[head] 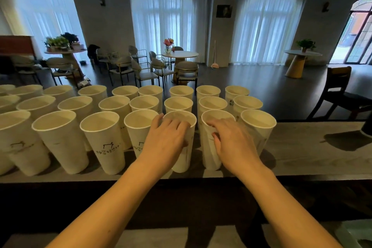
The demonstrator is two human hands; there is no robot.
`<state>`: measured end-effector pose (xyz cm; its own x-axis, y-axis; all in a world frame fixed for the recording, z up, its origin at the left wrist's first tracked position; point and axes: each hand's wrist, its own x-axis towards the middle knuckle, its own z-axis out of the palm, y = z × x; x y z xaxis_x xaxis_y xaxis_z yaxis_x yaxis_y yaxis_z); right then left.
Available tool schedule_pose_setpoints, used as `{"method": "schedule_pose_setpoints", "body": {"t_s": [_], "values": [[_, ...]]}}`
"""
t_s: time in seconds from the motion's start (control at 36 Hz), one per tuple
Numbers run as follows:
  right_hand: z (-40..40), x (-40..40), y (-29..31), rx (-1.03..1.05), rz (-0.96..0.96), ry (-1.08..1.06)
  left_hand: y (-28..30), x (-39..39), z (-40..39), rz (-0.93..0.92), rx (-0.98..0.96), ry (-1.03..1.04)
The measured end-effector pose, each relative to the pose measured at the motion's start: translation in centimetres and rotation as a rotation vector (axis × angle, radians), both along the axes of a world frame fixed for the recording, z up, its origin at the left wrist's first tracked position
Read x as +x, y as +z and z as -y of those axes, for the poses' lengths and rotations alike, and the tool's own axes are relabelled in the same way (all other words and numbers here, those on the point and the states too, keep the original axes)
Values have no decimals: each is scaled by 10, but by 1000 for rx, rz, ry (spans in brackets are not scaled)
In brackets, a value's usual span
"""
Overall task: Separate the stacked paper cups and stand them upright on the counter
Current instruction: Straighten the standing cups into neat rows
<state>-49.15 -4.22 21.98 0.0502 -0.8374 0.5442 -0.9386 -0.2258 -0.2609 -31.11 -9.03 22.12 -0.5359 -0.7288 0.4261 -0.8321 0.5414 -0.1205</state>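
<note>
Several white paper cups stand upright in three rows on the grey counter [302,153]. My left hand [167,139] grips the rim and side of a front-row cup [184,159]. Just to its right, my right hand [233,143] holds another front-row cup [209,155], fingers curled over its near rim. Both cups stand on the counter. Beside my right hand stands the rightmost front cup [259,125]. To the left of my left hand is a cup with a black printed logo [106,143]. No stack of nested cups is visible.
The counter's dark front edge [181,183] runs below the cups. A dark object [367,129] sits at the counter's far right with bare grey surface before it. Beyond the counter are chairs, round tables [180,54] and a dark wooden chair [338,90].
</note>
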Motion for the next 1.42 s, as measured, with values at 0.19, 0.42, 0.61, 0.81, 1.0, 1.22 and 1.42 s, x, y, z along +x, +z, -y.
{"method": "schedule_pose_setpoints", "body": {"t_s": [0.19, 0.42, 0.61, 0.81, 1.0, 1.22, 1.42], "values": [[1, 9, -3, -166, 1, 31, 7, 49, -7, -371, -82, -64], [14, 60, -6, -13, -47, 209, 1, 80, 8, -149, 18, 142], [18, 69, -3, 40, -34, 154, 0, 91, 13, -34, -19, 168], [15, 74, 0, 47, -81, 155, -1, 95, 15, -45, -2, 133], [12, 67, 3, 50, -127, 152, 29, 81, 19, -302, -45, -13], [9, 60, 1, 69, -163, 133, 85, 14, 75, 118, 115, -108], [11, 59, 2, 61, -185, 137, 86, -7, 84, 476, 115, -61]]}}
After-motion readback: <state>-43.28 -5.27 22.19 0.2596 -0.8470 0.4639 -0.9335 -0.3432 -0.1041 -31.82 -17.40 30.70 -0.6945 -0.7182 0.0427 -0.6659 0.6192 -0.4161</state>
